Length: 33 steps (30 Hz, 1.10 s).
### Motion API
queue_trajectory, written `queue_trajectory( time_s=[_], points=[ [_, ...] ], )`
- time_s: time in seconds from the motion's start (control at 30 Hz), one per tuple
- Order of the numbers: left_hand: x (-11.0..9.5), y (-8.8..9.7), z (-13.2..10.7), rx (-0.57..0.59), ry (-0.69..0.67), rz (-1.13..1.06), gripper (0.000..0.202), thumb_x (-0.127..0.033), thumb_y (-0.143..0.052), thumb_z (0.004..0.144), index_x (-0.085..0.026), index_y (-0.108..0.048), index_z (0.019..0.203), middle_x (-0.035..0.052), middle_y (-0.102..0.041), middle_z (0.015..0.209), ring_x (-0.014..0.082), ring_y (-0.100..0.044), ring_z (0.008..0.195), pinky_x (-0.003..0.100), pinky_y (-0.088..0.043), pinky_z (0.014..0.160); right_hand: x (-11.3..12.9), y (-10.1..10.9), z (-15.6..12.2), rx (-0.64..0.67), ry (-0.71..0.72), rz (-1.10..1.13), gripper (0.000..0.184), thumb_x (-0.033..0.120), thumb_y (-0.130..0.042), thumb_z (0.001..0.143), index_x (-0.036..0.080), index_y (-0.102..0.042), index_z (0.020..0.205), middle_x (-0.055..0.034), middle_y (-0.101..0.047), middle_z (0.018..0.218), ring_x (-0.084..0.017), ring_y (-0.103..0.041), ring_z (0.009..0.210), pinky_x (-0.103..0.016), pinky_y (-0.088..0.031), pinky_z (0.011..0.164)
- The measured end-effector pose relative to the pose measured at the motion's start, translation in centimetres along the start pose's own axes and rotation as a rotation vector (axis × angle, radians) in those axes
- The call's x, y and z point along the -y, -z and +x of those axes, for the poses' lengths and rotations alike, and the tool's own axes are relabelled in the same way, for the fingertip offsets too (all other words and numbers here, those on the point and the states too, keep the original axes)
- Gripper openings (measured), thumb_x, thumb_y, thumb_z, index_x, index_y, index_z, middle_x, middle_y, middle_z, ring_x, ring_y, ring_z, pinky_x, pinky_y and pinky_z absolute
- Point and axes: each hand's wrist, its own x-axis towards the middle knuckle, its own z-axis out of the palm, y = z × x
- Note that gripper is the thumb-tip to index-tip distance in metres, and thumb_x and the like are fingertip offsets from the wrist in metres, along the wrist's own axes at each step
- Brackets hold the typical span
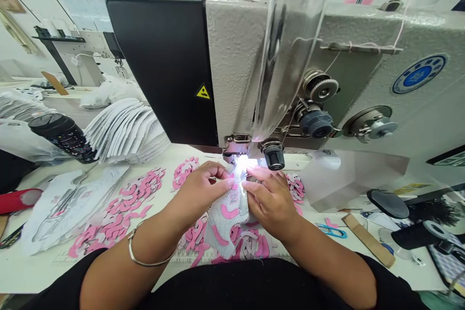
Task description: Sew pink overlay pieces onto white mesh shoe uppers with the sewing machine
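Fingers (222, 183) of the left hand (201, 189) and the right hand (271, 198) are pinched onto a grey mesh shoe upper (227, 218) with pink overlays, which is held over scattered pink cut pieces (131, 201), just in front of the presser foot (232, 154) of the sewing machine (236, 58).

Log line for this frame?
left hand: holds grey mesh shoe upper | right hand: holds same upper | at: sewing machine presser foot | nearby: pink cut pieces
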Motion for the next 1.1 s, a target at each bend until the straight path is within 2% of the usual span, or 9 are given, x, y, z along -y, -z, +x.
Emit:
queue_trajectory(
  time_s=[0.1, 0.17, 0.5, 0.7, 0.8, 1.1],
  points=[
    [0.1, -0.1, 0.3, 0.018, 0.062, -0.194, 0.022, -0.038, -0.075, 0.075, -0.02, -0.062, 0.078, 0.0001, -0.059, 0.083, 0.0145, -0.051, 0.074, 0.028, -0.041, 0.067, 0.0, 0.0, 0.0, -0.002, 0.006, 0.004, 0.02, 0.012, -0.064, 0.088, 0.022, -0.065, 0.105, -0.0089, -0.066, 0.116, -0.025, -0.06, 0.114, -0.045, -0.045, 0.098],
    [0.4, -0.4, 0.4, 0.023, 0.077, -0.242, 0.024, -0.038, -0.076, 0.074, -0.019, -0.062, 0.078, -0.0002, -0.058, 0.081, 0.0142, -0.051, 0.074, 0.027, -0.041, 0.067, 0.0, 0.0, 0.0, -0.003, 0.008, 0.007, 0.02, 0.011, -0.065, 0.087, 0.021, -0.065, 0.105, -0.0092, -0.066, 0.116, -0.026, -0.059, 0.114, -0.045, -0.046, 0.097],
    [1.3, -0.7, 0.6, -0.028, 0.044, -0.127, 0.024, -0.04, -0.075, 0.076, -0.02, -0.062, 0.077, 0.0029, -0.065, 0.089, 0.018, -0.057, 0.081, 0.029, -0.045, 0.071, 0.1, 0.0, 0.1, -0.017, 0.008, -0.007, 0.019, 0.01, -0.064, 0.087, 0.021, -0.066, 0.102, -0.0083, -0.068, 0.113, -0.024, -0.06, 0.112, -0.043, -0.046, 0.096],
    [1.3, -1.0, 0.6, -0.033, 0.025, -0.173, 0.024, -0.038, -0.075, 0.076, -0.019, -0.061, 0.076, 0.0022, -0.065, 0.091, 0.0171, -0.058, 0.08, 0.029, -0.046, 0.071, 0.0, 0.0, 0.1, -0.019, 0.034, -0.02, 0.033, 0.011, -0.063, 0.087, 0.026, -0.064, 0.116, -0.0079, -0.066, 0.114, -0.024, -0.061, 0.111, -0.045, -0.045, 0.096],
    [1.3, -1.1, 0.6, -0.035, 0.028, -0.176, 0.023, -0.038, -0.074, 0.076, -0.019, -0.061, 0.076, 0.0021, -0.065, 0.091, 0.0169, -0.057, 0.079, 0.029, -0.046, 0.07, -0.1, 0.0, 0.1, -0.017, 0.035, -0.023, 0.033, 0.012, -0.063, 0.088, 0.028, -0.065, 0.117, -0.0072, -0.066, 0.113, -0.023, -0.061, 0.109, -0.045, -0.045, 0.095],
    [0.0, -1.1, -0.1, -0.084, 0.014, -0.179, 0.02, -0.036, -0.074, 0.072, -0.019, -0.063, 0.071, 0.0023, -0.064, 0.08, 0.0181, -0.057, 0.077, 0.029, -0.045, 0.07, 0.1, -0.1, 0.0, 0.029, -0.008, -0.044, 0.031, 0.015, -0.063, 0.088, 0.029, -0.067, 0.116, -0.007, -0.064, 0.114, -0.024, -0.059, 0.107, -0.044, -0.044, 0.096]
  ],
)
